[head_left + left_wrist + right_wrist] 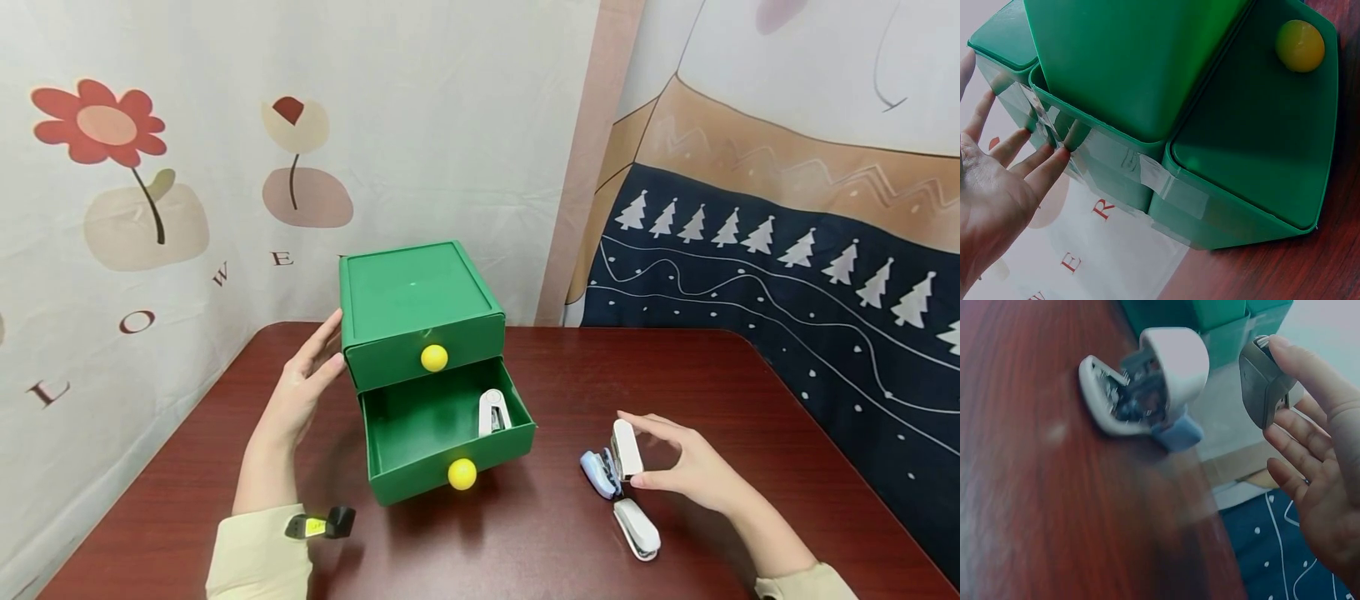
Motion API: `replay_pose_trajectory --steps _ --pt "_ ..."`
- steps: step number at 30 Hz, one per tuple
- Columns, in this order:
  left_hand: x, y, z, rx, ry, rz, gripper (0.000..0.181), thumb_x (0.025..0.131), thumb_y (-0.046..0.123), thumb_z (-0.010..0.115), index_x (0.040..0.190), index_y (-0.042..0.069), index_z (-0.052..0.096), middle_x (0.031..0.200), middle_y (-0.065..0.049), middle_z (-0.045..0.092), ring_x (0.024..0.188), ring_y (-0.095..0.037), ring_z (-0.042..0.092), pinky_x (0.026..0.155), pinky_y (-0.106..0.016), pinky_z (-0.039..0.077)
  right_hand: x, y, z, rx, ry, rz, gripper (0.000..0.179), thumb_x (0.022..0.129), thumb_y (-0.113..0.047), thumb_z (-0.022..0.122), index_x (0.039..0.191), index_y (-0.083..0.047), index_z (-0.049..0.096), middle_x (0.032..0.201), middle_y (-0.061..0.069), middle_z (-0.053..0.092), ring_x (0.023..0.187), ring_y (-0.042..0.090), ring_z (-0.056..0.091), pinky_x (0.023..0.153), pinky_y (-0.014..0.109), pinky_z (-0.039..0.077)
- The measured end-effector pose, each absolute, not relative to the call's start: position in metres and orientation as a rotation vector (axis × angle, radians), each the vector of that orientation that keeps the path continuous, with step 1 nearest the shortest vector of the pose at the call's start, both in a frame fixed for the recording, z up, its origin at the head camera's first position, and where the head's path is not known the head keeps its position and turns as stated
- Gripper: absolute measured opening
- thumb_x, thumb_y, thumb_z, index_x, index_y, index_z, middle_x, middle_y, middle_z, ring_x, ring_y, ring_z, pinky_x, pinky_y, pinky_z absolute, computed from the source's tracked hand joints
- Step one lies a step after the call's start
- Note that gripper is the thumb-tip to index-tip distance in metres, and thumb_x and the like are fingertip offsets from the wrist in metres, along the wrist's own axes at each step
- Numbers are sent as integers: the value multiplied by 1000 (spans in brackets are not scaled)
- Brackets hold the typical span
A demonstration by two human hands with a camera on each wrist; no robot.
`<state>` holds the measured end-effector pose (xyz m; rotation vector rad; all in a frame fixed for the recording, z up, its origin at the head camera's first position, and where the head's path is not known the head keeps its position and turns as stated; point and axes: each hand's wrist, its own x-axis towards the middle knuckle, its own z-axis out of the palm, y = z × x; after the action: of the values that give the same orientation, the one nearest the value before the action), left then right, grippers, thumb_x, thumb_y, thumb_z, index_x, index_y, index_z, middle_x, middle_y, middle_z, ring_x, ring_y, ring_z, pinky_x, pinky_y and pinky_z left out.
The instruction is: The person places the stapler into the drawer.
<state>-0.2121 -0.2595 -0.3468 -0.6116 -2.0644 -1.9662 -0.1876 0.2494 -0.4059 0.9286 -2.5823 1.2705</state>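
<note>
While right fingers [651, 427] pinch one: four staplers, one two-drawer box [420, 308], left fingers [324, 337] straight.

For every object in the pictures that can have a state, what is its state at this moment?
Upper drawer: closed.
Lower drawer: pulled open, one white stapler inside.
White stapler in hand: pinched by the right hand, off the table.
Blue stapler: lying on the table.
Third stapler: lying on the table.
Left hand: flat against the green box's side.
</note>
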Motion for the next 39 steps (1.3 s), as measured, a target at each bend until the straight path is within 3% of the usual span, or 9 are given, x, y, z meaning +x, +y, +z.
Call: replay_pose_trajectory --steps 13,19,23,28,34,39 --pt "-212 -260 -347 -606 -2060 -1971 55 102 7 46 153 17 29 150 -2 33 135 -17 31 97 -19 34 -195 213 -381 1029 -2487 1220 74 72 -11 84 139 -14 52 121 -3 58 99 13 52 81 31 44" --pt "-212 -260 -346 -599 -2063 -1972 55 102 7 46 153 18 29 152 -3 32 136 -18 30 96 -19 34 -198 194 -369 1086 -2455 1210 75 72 -5 83 139 -9 51 122 1 57 109 13 51 91 33 42" --pt "-212 -260 -346 -601 -2062 -1974 55 102 7 45 153 18 29 151 -3 32 136 -18 30 96 -19 34 -200 182 -361 1112 -2457 1217 75 75 -12 83 142 -14 49 124 -3 56 112 12 50 94 33 41" --pt "-213 -260 -347 -603 -2061 -1971 55 102 7 46 153 18 29 151 -3 32 136 -18 30 96 -19 34 -200 166 -349 1092 -2461 1265 73 78 -22 82 143 -23 48 125 -8 54 114 14 49 93 43 43" --pt "-214 -260 -347 -609 -2057 -1968 55 101 6 46 152 17 29 152 -4 31 134 -14 32 97 -19 34 -202 144 -341 1083 -2419 1316 71 77 -23 83 141 -19 51 125 -4 56 116 20 50 94 51 42" --pt "-214 -260 -348 -612 -2054 -1971 55 101 6 45 153 17 29 152 -3 31 134 -12 33 97 -19 34 -205 127 -337 1100 -2393 1345 71 77 -24 83 141 -19 52 125 -4 56 117 17 49 95 50 41"
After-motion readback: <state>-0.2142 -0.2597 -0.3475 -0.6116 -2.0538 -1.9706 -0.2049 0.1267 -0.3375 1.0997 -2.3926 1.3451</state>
